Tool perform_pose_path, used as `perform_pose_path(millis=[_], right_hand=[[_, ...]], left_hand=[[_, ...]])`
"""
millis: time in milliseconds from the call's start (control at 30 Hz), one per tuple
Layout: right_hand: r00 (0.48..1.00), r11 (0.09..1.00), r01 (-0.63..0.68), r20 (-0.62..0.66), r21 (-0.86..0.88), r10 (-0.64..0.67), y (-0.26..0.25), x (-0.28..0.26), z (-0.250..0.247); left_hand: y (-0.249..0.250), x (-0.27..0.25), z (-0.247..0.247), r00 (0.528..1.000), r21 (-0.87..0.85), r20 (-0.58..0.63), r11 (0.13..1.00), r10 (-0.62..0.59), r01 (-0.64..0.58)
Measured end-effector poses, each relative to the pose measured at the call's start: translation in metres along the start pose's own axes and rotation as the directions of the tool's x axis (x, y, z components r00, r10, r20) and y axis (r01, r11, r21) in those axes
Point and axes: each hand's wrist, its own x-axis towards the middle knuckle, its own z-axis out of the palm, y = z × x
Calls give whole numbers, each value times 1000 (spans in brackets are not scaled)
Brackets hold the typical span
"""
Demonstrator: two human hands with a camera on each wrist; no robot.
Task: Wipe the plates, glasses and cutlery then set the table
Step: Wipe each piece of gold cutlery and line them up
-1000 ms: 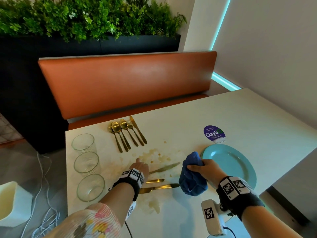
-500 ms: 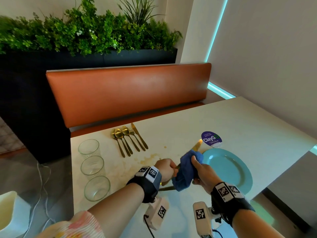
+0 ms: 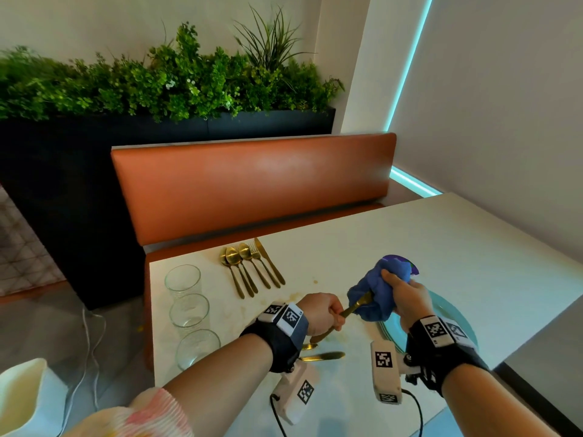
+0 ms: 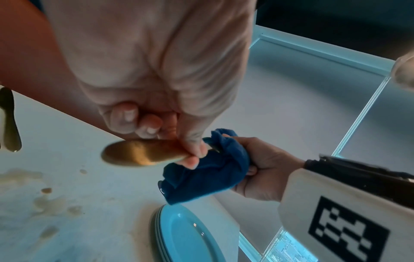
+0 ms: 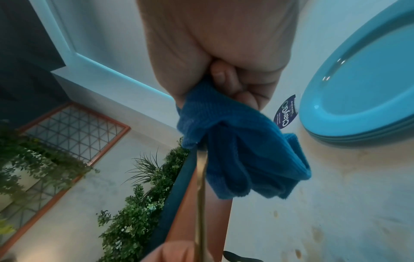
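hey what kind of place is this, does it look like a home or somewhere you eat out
Probably a restaurant or café: an orange booth bench behind the table, a planter hedge as divider, and a ClayGo sticker on the tabletop.

Your left hand [image 3: 323,313] grips a gold knife [image 3: 355,309], blade buried in the bunched blue cloth [image 3: 375,290] your right hand [image 3: 407,298] squeezes. Stacked blue plates [image 3: 454,320] lie near the surface's right edge; three glasses [image 3: 189,310] line its left edge.

Orange bench [image 3: 252,184] fronts a planter [image 3: 164,127] (cyan-lit wall).
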Motion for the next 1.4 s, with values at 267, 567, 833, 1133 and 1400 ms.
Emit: perform_pose_path(millis=[267, 567, 833, 1133, 1400], right_hand=[[1000, 999, -15, -15, 48, 15, 1, 5, -3], [1000, 998, 25, 4, 61, -25, 2, 0, -5], [991, 997, 72, 115, -35, -67, 9, -20, 24], [989, 997, -12, 146, 80, 0, -13, -5, -10], [974, 958, 143, 209, -251, -91, -4, -33, 37]], left_hand=[[-1, -6, -6, 1000, 41, 6, 999, -23, 22], [-7, 2, -10, 994, -76, -99, 997, -42, 34], [1, 9, 0, 987, -157, -143, 986, -75, 53], [-12, 12, -9, 951, -254, -256, 961, -173, 106], [19, 10, 2, 981, -340, -172, 940, -92, 29]])
